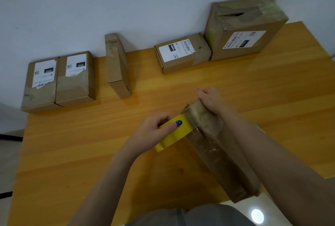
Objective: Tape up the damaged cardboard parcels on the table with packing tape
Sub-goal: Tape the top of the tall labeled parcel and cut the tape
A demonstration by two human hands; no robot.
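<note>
Here the long parcel [217,153] lies on the surface [90,144] just in front of the person, its long axis running from the near right edge away toward the middle. The right hand [211,100] clasps its far end, fingertips hidden over the far side. The left hand [152,133] grips the yellow tape roll [174,135], held against the parcel's left flank near that same end. Whether a strip is already stuck down is hard to make out
</note>
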